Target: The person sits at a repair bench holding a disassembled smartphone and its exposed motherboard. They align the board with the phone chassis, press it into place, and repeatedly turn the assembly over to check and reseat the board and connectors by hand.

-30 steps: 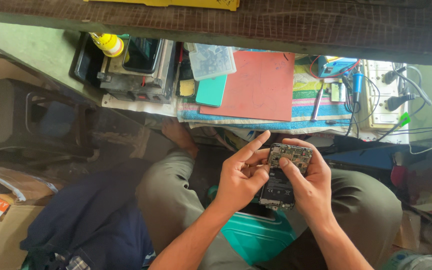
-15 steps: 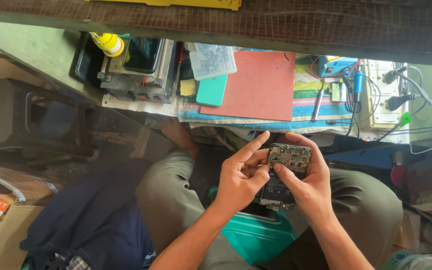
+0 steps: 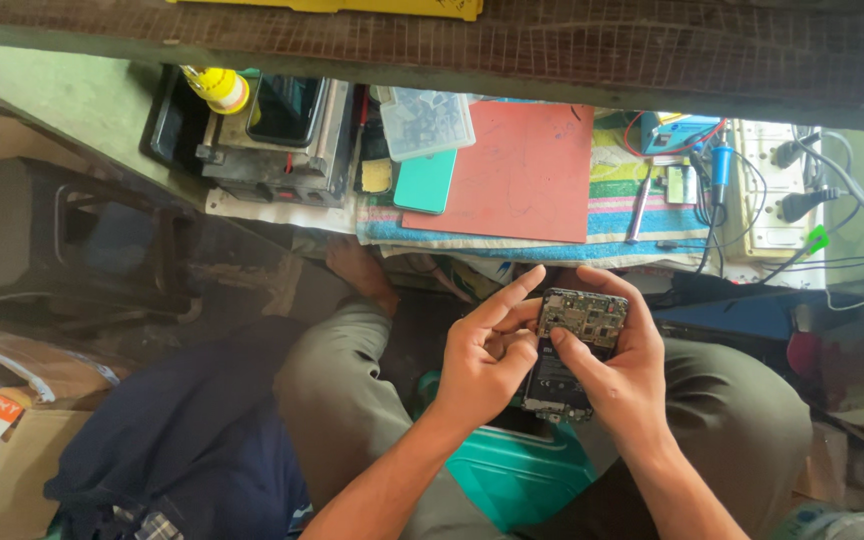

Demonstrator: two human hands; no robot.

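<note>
— What do the hands have between them?

— A dark opened-up phone with its back cover off, green circuit board showing at the top and a black battery below. It sits over the lap, between the knees in grey-green trousers, above a teal plastic box.

— How does the right hand grip it?

— The right hand wraps the phone from the right side, fingers curled round the top edge, thumb pressed on the board. Firmly closed on it.

— And the left hand?

— The left hand touches the phone's left edge. Its forefinger points up and outward, the other fingers loosely bent beside the phone; whether they pinch anything small, I cannot tell.

— What lies beyond?

— A red rubber work mat on a striped towel, a clear plastic parts box, a teal flat case, a blue-handled soldering iron and a white power strip.
</note>
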